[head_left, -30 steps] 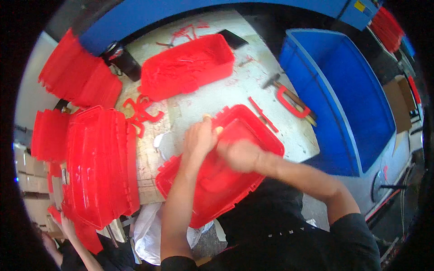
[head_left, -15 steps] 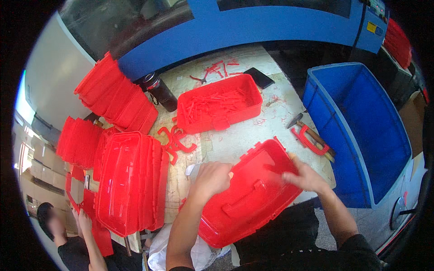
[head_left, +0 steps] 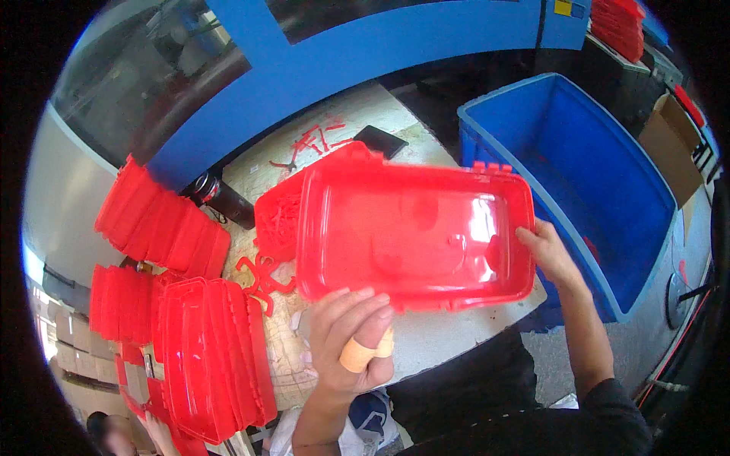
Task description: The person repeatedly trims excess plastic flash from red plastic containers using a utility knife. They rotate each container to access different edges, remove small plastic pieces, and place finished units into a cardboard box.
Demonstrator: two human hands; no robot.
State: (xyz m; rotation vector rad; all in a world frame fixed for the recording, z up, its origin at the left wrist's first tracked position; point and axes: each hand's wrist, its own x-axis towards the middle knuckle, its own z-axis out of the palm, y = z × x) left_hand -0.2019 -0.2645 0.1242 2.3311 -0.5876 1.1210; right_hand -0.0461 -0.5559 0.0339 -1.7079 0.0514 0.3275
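Observation:
A shiny red plastic box lid [head_left: 411,235] is raised over the table, its broad face towards me. My right hand [head_left: 549,251] grips its right end, thumb on the face and the other fingers hidden behind. At the lid's near left corner is my left hand [head_left: 348,338], fingers stretched out against the near edge, with tan tape around a finger. Behind the lid, a red box of thin red strips [head_left: 280,220] is partly hidden. Several hook-shaped red pieces [head_left: 262,281] lie left of the lid.
Stacked red lids [head_left: 209,357] and tall stacks of red boxes [head_left: 163,228] line the left side. A black tumbler [head_left: 226,202] and a dark flat device [head_left: 380,141] stand farther back. The big blue bin [head_left: 585,190] is at right. Another person's hand [head_left: 157,433] shows lower left.
The lid has been lifted from the table's near edge and turned to lie more level across my view. My left hand has moved to its near edge; the right holds its end. My view has shifted.

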